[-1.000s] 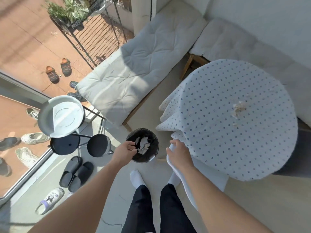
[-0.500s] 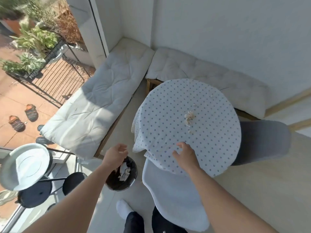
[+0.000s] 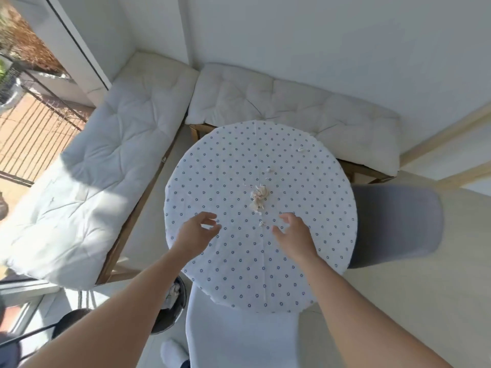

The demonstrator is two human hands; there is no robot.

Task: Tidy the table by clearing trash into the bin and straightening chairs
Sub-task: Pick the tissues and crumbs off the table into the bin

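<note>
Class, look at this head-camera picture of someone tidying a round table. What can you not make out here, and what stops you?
- Bin, head view: mostly hidden behind the left forearm; how full it is cannot be told.
- Scraps on the tablecloth: too small to identify the material.
- White chair: cut off by the bottom edge.
- Grey chair: partly under the table; legs unseen.
- Left hand and right hand: open, empty.
</note>
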